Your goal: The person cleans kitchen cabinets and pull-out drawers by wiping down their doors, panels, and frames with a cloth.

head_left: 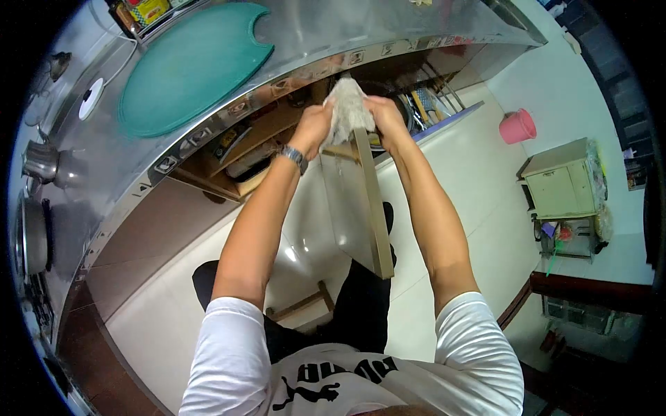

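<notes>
A whitish, damp-looking cloth (pixel 348 109) is stretched between my two hands in front of the cabinet under the counter. My left hand (pixel 313 126), with a metal watch on its wrist, is closed on the cloth's left side. On the opposite side, my right hand (pixel 386 119) grips the cloth with its fingers curled in. Just beneath the cloth is the top end of an open cabinet door (pixel 372 208), its tan edge pointing toward me. Whether the cloth touches the door I cannot tell.
A teal cutting board (pixel 191 69) lies on the steel counter (pixel 312 31). Below it, wooden shelves (pixel 253 142) hold several items, and cookware and utensils (pixel 423 104) sit at the right. A pink bucket (pixel 518 127) and a pale green cabinet (pixel 560 182) stand by the right wall.
</notes>
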A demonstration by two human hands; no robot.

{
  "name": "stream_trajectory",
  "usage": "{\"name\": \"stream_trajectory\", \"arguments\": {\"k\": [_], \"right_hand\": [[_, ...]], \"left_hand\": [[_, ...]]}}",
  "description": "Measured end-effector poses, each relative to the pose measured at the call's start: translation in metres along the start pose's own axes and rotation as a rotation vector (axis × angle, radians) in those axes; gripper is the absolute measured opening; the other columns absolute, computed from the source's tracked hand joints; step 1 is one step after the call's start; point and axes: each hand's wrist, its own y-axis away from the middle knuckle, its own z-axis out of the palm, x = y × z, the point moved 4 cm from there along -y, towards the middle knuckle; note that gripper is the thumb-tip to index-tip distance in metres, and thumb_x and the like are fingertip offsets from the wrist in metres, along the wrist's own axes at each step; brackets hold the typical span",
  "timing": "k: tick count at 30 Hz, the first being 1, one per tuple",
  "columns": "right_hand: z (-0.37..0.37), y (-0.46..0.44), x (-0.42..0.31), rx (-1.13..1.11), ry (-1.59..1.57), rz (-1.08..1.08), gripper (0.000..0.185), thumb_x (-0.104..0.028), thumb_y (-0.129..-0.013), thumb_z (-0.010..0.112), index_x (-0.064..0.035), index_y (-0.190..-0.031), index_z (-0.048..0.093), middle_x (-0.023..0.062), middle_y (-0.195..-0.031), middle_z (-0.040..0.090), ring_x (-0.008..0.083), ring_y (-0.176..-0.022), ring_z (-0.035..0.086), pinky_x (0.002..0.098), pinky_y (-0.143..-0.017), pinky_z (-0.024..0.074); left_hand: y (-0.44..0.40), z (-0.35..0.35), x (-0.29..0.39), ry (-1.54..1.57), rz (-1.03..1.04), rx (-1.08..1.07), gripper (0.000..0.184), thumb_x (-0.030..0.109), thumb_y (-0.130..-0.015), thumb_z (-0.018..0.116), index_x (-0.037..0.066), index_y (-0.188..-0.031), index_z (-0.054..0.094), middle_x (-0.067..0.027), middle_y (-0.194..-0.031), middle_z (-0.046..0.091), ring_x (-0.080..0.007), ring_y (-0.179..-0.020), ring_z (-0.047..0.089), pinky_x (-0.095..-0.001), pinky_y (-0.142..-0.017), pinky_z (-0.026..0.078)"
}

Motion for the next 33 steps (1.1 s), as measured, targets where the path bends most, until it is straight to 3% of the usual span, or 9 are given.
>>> {"name": "stream_trajectory", "arguments": {"k": [4,10,11,18,24,26,28,30,33], "right_hand": [[-0.002,0.045,0.002,0.016,0.025,0.057,0.024,-0.022,-0.086,0.059,0.0011,-0.087,0.065,0.0049,-0.081,0.064,0.0130,-0.070,0.057,0.0261,-0.067,0.0423],[-0.002,0.101,0.003,-0.004,0.008,0.057,0.023,-0.019,-0.087,0.058,0.0022,-0.095,0.065,0.0064,-0.085,0.066,0.0126,-0.072,0.059,0.0243,-0.066,0.0439],[-0.003,0.111,0.006,0.006,-0.012,0.059,0.023,-0.019,-0.087,0.058,0.0019,-0.094,0.065,0.0062,-0.084,0.066,0.0124,-0.070,0.059,0.0242,-0.065,0.0439],[-0.020,0.191,0.032,0.022,0.070,0.141,0.022,-0.020,-0.088,0.057,0.0006,-0.086,0.065,0.0043,-0.078,0.065,0.0124,-0.066,0.059,0.0244,-0.061,0.0451],[-0.012,0.274,0.032,0.010,0.042,0.107,0.023,-0.019,-0.089,0.055,0.0017,-0.090,0.065,0.0056,-0.081,0.065,0.0125,-0.068,0.059,0.0250,-0.064,0.0453],[-0.010,0.290,0.031,0.017,0.046,0.107,0.023,-0.018,-0.089,0.055,0.0016,-0.091,0.066,0.0059,-0.082,0.066,0.0119,-0.069,0.059,0.0249,-0.065,0.0454],[-0.009,0.296,0.026,0.061,0.083,0.075,0.021,-0.017,-0.088,0.055,0.0013,-0.086,0.066,0.0032,-0.076,0.064,0.0097,-0.065,0.056,0.0237,-0.061,0.0435],[-0.009,0.291,0.025,0.067,0.146,0.048,0.020,-0.016,-0.088,0.056,0.0003,-0.080,0.065,0.0012,-0.071,0.062,0.0084,-0.061,0.052,0.0234,-0.058,0.0410],[-0.015,0.272,0.017,0.078,0.286,-0.004,0.021,-0.015,-0.086,0.056,-0.0017,-0.070,0.063,-0.0023,-0.063,0.056,0.0063,-0.055,0.046,0.0232,-0.051,0.0355]], "left_hand": [[0.031,0.009,-0.017,0.131,-0.024,-0.032,0.048,0.040,-0.093,0.050,-0.002,-0.069,0.055,-0.0029,-0.069,0.049,-0.0126,-0.065,0.040,-0.0304,-0.061,0.039],[0.084,0.020,-0.016,-0.044,-0.003,-0.058,0.050,0.041,-0.092,0.050,0.005,-0.057,0.046,0.0031,-0.054,0.037,-0.0101,-0.052,0.029,-0.0305,-0.047,0.028],[0.096,0.020,-0.017,-0.121,-0.069,-0.099,0.048,0.039,-0.096,0.045,0.004,-0.064,0.056,0.0044,-0.057,0.043,-0.0080,-0.054,0.034,-0.0267,-0.050,0.032],[0.170,0.035,-0.045,-0.116,-0.082,-0.187,0.049,0.038,-0.096,0.044,-0.003,-0.077,0.062,-0.0018,-0.072,0.059,-0.0085,-0.061,0.046,-0.0261,-0.055,0.040],[0.243,0.046,-0.058,-0.130,-0.083,-0.265,0.047,0.037,-0.094,0.047,0.001,-0.067,0.060,0.0037,-0.058,0.049,-0.0069,-0.052,0.040,-0.0248,-0.048,0.036],[0.262,0.047,-0.055,-0.173,-0.110,-0.239,0.051,0.037,-0.092,0.049,0.002,-0.056,0.048,0.0033,-0.053,0.041,-0.0098,-0.049,0.035,-0.0292,-0.046,0.034],[0.265,0.049,-0.059,-0.216,-0.091,-0.203,0.053,0.037,-0.091,0.050,-0.001,-0.056,0.049,-0.0023,-0.049,0.041,-0.0121,-0.049,0.035,-0.0314,-0.047,0.035],[0.257,0.049,-0.064,-0.268,0.131,-0.148,0.052,0.036,-0.090,0.051,-0.005,-0.058,0.050,-0.0127,-0.048,0.042,-0.0153,-0.047,0.039,-0.0340,-0.048,0.037],[0.245,0.051,-0.055,-0.373,0.254,-0.092,0.049,0.035,-0.089,0.052,-0.006,-0.062,0.053,-0.0196,-0.051,0.043,-0.0188,-0.045,0.042,-0.0366,-0.049,0.038]]}}
